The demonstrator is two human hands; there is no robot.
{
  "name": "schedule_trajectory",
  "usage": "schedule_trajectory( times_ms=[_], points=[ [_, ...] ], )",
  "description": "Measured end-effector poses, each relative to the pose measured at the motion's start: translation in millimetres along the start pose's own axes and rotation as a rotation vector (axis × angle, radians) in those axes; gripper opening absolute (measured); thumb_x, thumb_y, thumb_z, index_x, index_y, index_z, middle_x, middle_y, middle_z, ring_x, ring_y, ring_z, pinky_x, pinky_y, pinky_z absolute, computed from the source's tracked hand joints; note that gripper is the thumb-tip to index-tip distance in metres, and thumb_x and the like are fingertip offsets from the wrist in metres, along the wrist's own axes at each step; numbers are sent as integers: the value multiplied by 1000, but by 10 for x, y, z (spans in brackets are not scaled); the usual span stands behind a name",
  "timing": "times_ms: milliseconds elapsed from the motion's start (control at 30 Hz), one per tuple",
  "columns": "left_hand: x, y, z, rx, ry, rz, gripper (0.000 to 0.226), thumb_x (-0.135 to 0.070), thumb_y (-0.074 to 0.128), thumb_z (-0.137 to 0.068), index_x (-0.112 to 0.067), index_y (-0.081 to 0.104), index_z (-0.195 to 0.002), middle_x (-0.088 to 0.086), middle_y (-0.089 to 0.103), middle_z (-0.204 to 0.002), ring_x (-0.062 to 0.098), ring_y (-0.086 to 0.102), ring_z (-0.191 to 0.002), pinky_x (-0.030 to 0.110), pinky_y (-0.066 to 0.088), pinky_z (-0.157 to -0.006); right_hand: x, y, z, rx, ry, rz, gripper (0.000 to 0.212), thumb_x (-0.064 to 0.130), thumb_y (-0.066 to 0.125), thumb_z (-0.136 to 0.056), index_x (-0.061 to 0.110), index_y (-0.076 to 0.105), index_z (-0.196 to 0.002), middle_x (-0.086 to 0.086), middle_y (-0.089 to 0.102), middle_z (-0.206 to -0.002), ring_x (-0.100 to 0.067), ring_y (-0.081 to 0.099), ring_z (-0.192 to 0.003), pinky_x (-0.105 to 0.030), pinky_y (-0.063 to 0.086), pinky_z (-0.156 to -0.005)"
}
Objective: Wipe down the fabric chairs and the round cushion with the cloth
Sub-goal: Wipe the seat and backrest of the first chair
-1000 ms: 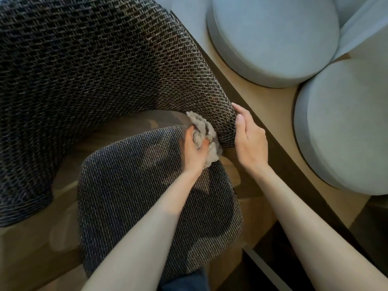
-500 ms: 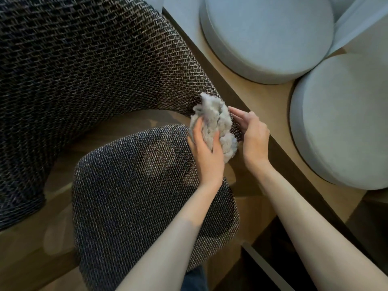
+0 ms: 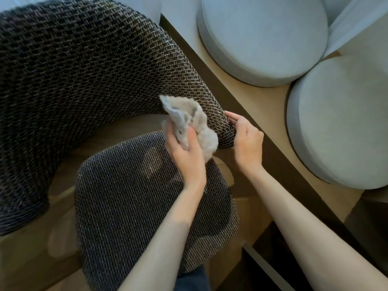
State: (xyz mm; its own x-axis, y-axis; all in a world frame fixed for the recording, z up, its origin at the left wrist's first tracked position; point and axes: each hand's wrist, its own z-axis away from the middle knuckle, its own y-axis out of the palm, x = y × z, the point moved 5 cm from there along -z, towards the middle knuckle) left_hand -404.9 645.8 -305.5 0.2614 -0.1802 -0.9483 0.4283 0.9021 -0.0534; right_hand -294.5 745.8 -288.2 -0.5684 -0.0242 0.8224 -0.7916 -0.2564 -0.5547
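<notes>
A dark woven fabric chair fills the left: its curved backrest [image 3: 84,70] arcs across the top and its seat pad [image 3: 134,196] lies below. My left hand [image 3: 184,156] grips a crumpled pale grey cloth [image 3: 189,120] against the inner side of the backrest's right end. My right hand [image 3: 245,139] rests on the outer side of that same end, fingers loosely bent against the weave. Two pale grey round cushions lie to the right, one at the top [image 3: 264,36] and one further right [image 3: 340,120].
The chair's wooden frame [image 3: 37,248] shows around the seat pad. A light wooden bench top [image 3: 258,106] with a dark edge runs diagonally under the round cushions. Dark floor [image 3: 273,259] lies at the bottom right.
My left hand has carried the cloth from the seat pad's corner up onto the backrest's end. My right hand has slid from the end's top edge to its outer side.
</notes>
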Motion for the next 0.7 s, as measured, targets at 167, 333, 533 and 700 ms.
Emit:
schedule_trajectory(
  times_ms=[167,333,533,700],
  points=[
    [-546,81,-534,-168,130,55,56,-8,55,-96,-6,29,-146,-15,25,-114,-9,33,-103,-10,26,-77,10,18,11,15,-26,5,36,11,36,-102,12,65,-123,23,60,-90,19,56,-78,-10,46,-65],
    [-316,226,-590,-142,16,52,62,-11,53,-96,-21,25,-151,8,28,-126,12,38,-109,2,35,-85,5,36,18,11,-32,28,35,12,39,-100,16,64,-124,21,63,-85,4,58,-66,-11,42,-55],
    [24,230,-467,-34,-160,-43,60,-7,48,-99,-11,21,-152,13,17,-153,15,26,-136,-16,10,-78,8,40,18,1,-16,37,34,14,41,-99,17,64,-124,16,65,-79,-6,54,-56,-20,40,-50],
    [246,186,-340,130,-311,-115,54,-18,49,-99,-26,30,-150,8,26,-151,21,35,-135,10,29,-88,31,10,24,30,10,22,37,17,38,-98,18,66,-122,14,69,-89,-17,63,-82,-37,52,-72]
  ],
)
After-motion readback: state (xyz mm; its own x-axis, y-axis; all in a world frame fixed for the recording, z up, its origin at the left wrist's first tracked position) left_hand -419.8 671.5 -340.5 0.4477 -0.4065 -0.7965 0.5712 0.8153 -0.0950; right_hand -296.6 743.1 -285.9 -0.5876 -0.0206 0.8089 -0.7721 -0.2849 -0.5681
